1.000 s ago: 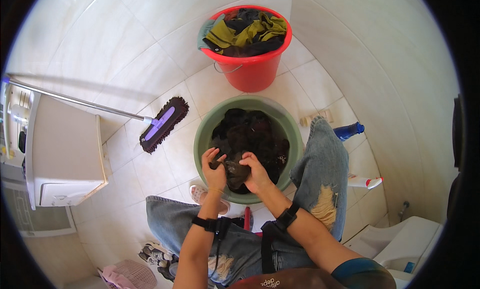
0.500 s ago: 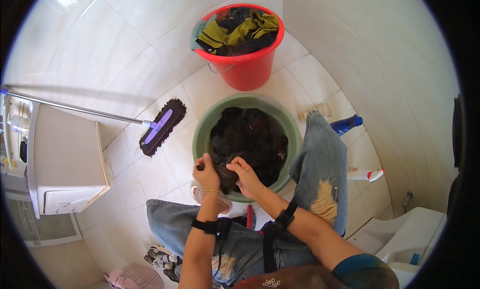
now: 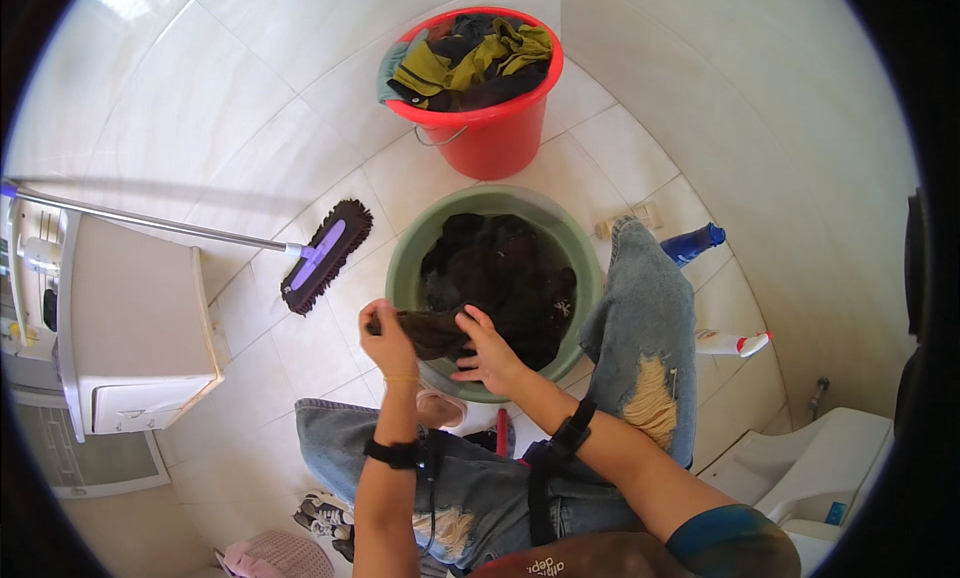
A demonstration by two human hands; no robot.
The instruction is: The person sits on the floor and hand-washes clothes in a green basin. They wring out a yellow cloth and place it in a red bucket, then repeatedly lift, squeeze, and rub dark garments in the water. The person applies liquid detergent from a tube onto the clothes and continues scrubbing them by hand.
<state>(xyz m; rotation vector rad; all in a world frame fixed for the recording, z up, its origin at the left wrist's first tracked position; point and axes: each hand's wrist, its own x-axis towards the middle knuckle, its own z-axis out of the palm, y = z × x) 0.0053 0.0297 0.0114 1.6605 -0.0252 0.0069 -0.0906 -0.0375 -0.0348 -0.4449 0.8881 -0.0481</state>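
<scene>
Here, a limp dark-brown cloth [image 3: 432, 333] stretches nine-to-three o'clock — left hand [image 3: 389, 342] pinching its nine-o'clock end, right hand [image 3: 490, 354], fingers spread, touching its three-o'clock end.

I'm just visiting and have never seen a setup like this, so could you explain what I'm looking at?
There's no robot here: these are a person's bare hands. A wide fisheye camera worn on the head looks down, so straight edges appear bent. The left hand holds one end of a dark cloth. The right hand, fingers spread, is at the other end; how firmly it grips is hard to tell. Below, a green basin with more dark fabric stands on the tiled floor. Beyond it is a red bucket heaped with clothes, and to the left a purple mop.
</scene>
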